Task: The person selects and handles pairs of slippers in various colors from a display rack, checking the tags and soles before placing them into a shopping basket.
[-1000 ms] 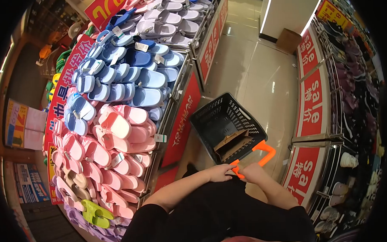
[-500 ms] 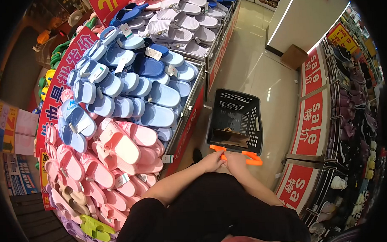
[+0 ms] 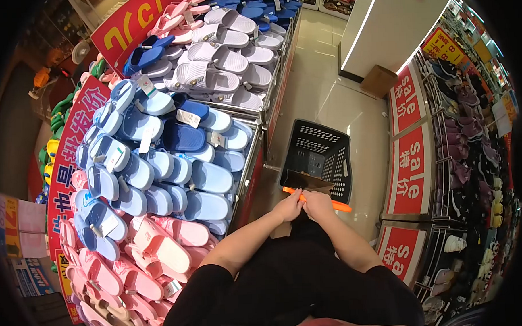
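Both of my hands meet at the orange handle (image 3: pixel 341 207) of a black shopping basket (image 3: pixel 348 170). My left hand (image 3: pixel 288 206) is closed around the left part of the handle. Right beside it, my right hand (image 3: pixel 319 206) wraps the middle, and the handle's right end sticks out past it. The basket stands in front of me in the aisle, its sides pierced with holes. A brown cardboard piece (image 3: pixel 309 182) lies inside at the near end. My fingertips are partly hidden under the hands.
On my left, a sloping display holds light blue slippers (image 3: pixel 210 176), pink slippers (image 3: pixel 160 247) and pale grey slippers (image 3: pixel 226 58). Racks of shoes (image 3: pixel 458 136) with red sale signs (image 3: pixel 407 186) line the right. Ahead are a white pillar (image 3: pixel 377 27) and a cardboard box (image 3: pixel 379 81).
The slipper display has shifted down and left in view, and the far racks have come nearer. The handle now shows as a flatter bar. Both hands have kept their grip.
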Demonstrator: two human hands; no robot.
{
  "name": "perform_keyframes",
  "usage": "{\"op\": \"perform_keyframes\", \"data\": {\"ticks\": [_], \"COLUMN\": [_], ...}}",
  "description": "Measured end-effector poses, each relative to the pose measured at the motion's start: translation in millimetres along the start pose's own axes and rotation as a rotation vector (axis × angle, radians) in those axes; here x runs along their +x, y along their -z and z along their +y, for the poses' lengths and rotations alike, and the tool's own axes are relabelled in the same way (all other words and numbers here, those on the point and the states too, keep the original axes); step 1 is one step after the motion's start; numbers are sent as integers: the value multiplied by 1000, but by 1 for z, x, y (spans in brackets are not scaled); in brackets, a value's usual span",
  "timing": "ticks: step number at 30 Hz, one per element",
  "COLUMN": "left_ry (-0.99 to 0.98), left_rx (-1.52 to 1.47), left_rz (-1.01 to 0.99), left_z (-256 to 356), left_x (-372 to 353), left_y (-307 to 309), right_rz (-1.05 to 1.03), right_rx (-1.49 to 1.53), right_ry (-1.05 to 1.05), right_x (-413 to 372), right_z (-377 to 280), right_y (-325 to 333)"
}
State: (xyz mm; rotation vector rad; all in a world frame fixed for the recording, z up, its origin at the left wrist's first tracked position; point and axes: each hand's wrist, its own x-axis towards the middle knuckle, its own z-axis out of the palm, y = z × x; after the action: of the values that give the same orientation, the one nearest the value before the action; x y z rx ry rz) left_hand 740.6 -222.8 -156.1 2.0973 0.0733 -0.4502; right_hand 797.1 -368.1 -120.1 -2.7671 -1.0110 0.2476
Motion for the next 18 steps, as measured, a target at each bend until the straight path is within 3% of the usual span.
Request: {"op": "perform_keyframes", "data": {"ticks": [6,9,13,15,18], "left_ry": [83,211,231,155,167], "left_rx": [57,46,127,83,-106], "left_rz": [3,-2,52,218,534], "left_z": [23,48,49,54,86], "left_x": [54,79,120,121,101], "left_y": [18,35,46,48,74], "right_rz": [-15,-97,-185,-203,-214], "right_rx": [0,5,-21,-6,-2], "right_ry": [38,46,126,85,184], "right_x": [49,80,120,138,156], "right_z": [41,60,88,102,140], "right_y": [13,23,36,47,52]}}
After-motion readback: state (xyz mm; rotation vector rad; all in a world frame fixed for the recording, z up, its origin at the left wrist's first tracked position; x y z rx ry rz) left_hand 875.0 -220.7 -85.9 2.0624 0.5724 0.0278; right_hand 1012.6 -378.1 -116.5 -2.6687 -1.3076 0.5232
